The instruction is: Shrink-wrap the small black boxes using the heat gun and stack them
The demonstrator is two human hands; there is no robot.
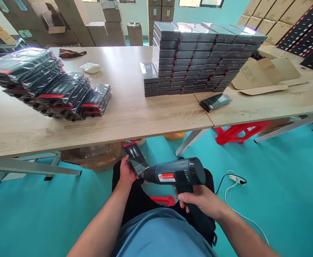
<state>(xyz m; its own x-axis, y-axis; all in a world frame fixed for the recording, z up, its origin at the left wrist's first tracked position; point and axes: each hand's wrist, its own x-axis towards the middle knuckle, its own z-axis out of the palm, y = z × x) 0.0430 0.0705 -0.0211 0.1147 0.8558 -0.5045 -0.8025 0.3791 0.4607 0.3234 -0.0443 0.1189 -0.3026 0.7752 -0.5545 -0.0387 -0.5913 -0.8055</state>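
My left hand (127, 172) is closed round the left edge of a flat black box (135, 158) with red ends, held tilted over my lap below the table edge. My right hand (195, 200) grips the handle of a dark heat gun (176, 172). The gun's nozzle points left and lies at the lower right end of the box; whether they touch I cannot tell. On the table, loosely wrapped black boxes (73, 93) are piled at the left. Neatly stacked boxes (194, 60) stand at the centre right. One more box (215, 102) lies alone in front of them.
The wooden table (124, 117) runs across in front of me. An opened cardboard carton (269, 76) lies at its right. Beneath it are a brown carton (92, 157) and a red stool (239, 132). A power strip (237, 179) with cables rests on the floor at right.
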